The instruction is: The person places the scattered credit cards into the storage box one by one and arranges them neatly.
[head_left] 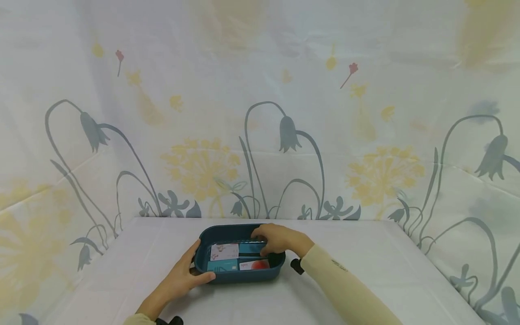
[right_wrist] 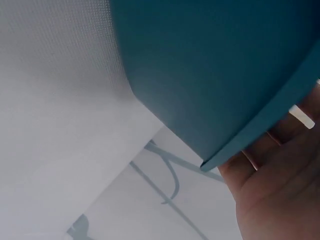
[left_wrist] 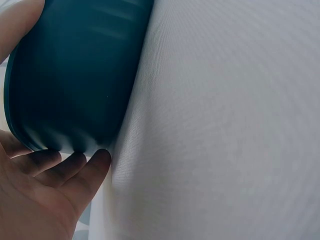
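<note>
A dark teal oval plastic bin stands on the white-covered table. My left hand holds its left end, thumb at the front rim and fingers against the end wall. My right hand reaches over the rim into the bin's right part; its fingertips hang near a blue card, and whether they pinch anything is hidden. Also in the bin lie a white card with a pinkish pattern, a teal card with a chip and a white card with a red patch.
White cloth covers the table, which ends at a back edge just behind the bin. A flower-printed curtain hangs beyond it. Dark wrist-camera mounts sit at both wrists.
</note>
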### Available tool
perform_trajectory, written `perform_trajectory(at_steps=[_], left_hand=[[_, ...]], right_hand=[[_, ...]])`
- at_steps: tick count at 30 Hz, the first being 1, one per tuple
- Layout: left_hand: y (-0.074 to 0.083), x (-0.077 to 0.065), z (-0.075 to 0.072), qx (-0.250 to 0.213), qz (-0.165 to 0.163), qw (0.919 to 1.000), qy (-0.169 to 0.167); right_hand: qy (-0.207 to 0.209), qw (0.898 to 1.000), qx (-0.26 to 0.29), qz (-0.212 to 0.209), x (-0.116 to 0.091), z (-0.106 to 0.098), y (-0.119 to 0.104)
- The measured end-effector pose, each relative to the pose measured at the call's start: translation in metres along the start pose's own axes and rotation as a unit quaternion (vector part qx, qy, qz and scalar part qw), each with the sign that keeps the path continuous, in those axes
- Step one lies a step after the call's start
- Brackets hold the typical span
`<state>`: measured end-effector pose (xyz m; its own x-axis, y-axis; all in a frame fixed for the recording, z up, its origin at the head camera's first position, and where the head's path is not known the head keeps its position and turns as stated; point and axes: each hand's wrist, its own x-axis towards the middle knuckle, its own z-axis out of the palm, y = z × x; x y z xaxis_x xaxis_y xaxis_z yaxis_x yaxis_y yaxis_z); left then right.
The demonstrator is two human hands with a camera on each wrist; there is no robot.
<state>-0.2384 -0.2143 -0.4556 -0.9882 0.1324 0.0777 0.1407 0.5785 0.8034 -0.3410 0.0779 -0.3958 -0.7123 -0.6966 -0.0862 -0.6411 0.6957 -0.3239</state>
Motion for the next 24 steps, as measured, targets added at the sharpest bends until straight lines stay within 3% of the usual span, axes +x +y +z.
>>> perform_trajectory(at_steps=[6, 19, 24], left_hand=[[0.0, 0.001, 0.001, 0.0, 0.001, 1.0, -0.007], [-0.001, 0.0, -0.003, 0.009, 0.008, 0.9999, -0.011], [-0.001, -0.003, -0.005, 0.016, 0.022, 0.9995, -0.018]], right_hand=[[0.037, 0.999, 0.028, -0.015, -0.018, -0.005, 0.004], [0.111, 0.993, -0.028, -0.038, -0.073, -0.008, 0.021], [0.132, 0.99, -0.037, -0.026, -0.096, -0.002, 0.032]])
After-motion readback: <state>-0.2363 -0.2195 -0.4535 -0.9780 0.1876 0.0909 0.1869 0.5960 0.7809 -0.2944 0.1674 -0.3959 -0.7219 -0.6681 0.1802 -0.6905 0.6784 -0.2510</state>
